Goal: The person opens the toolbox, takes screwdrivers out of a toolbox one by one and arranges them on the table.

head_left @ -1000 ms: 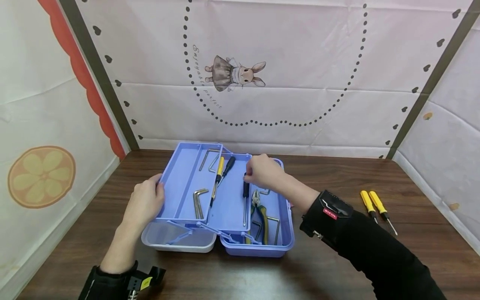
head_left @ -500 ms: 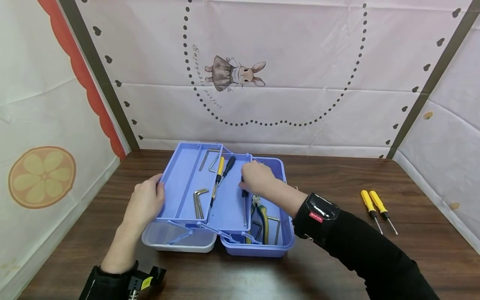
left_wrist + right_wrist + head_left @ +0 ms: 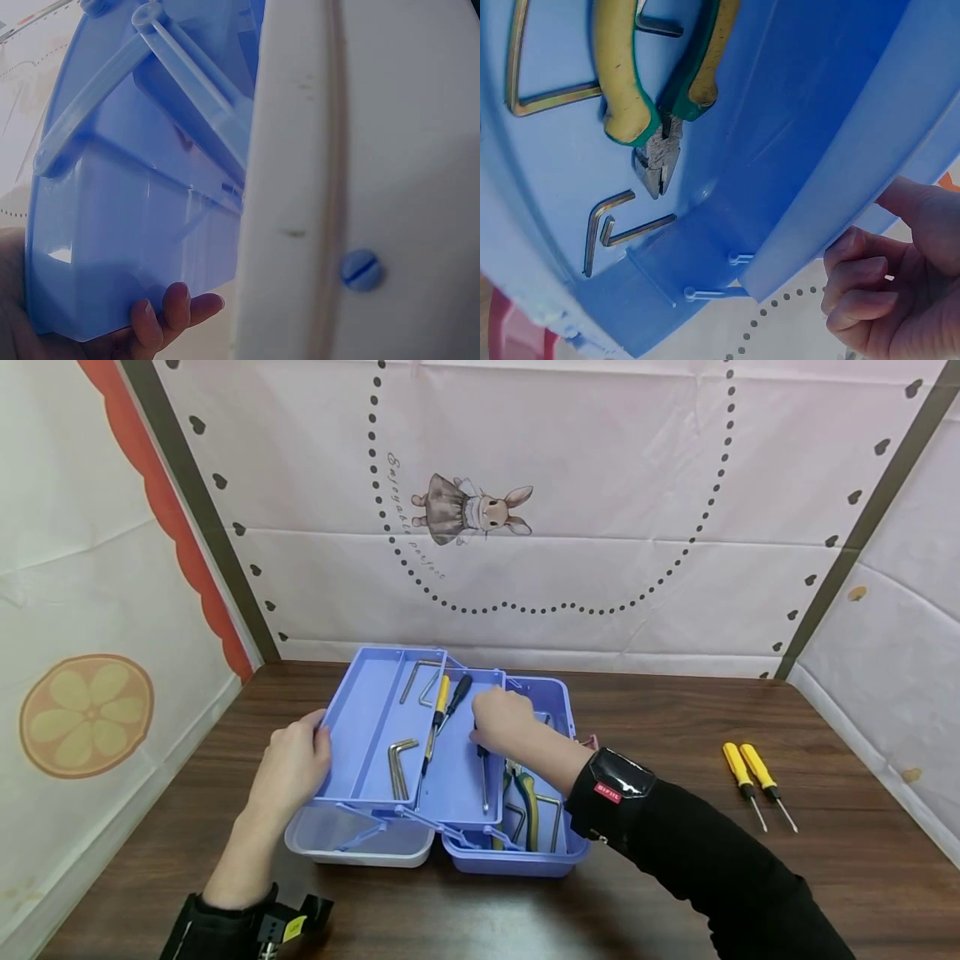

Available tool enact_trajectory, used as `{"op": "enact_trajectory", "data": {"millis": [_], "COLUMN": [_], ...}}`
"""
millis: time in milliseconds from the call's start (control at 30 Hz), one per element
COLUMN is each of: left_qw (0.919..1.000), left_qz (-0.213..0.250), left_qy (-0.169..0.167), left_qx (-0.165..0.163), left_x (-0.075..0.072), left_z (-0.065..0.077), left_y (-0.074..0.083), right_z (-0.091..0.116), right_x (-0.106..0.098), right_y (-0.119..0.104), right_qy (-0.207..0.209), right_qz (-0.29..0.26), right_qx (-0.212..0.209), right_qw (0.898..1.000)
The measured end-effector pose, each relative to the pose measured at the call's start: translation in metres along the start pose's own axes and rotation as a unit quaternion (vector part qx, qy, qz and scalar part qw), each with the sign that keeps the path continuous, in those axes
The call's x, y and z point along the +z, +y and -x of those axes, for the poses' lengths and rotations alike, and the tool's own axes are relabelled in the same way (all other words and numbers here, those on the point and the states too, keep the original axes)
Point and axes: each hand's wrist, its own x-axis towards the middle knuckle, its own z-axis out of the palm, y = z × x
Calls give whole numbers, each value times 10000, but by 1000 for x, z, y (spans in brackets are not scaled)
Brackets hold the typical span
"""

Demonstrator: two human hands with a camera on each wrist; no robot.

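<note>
Blue toolbox [image 3: 517, 864]: base partly covered
Left hand [image 3: 295, 760]: grips toolbox's upper tray [image 3: 356, 743]
Right hand [image 3: 504, 720]: pinches screwdriver [image 3: 483, 770] over toolbox's lower tray [image 3: 453, 789]
Screwdriver: handle mostly hidden by fingers

Soft, even light fills the head view; the tabletop [image 3: 517, 910] shines at lower centre. The hazy left wrist view has glare on the blue tray [image 3: 127, 232] at lower left.

The brown table [image 3: 660, 714] carries a toolbox [image 3: 517, 865] and two screwdrivers [image 3: 757, 767].
</note>
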Motion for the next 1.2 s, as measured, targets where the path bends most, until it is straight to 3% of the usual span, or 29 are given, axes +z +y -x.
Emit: {"op": "enact_trajectory", "data": {"millis": [433,667,833,967,1100,1200], "left_qw": [10000,10000,10000,10000,10000,10000], "left_qz": [15,7,15,11,11,14], "left_qy": [8,-45,-30,-14,-7,-6], "left_qx": [1,-42,-27,-14,7,8], "left_x": [-1,0,0,1,1,0], "left_z": [0,0,0,0,0,0], "left_y": [1,0,0,0,1,1], "right_z": [0,-1,1,4,5,7], "right_x": [0,-2,-4,-4,-9,-18], "right_y": [-11,-6,-4,-2,1,3], "right_qy": [21,-174,71,368,610,765], "right_qz": [-164,-1033,-1572,-2221,-3021,-3464], "right_qx": [255,525,466,209,13,98], "right_qw": [9995,9931,9864,9741,9513,9349]}}
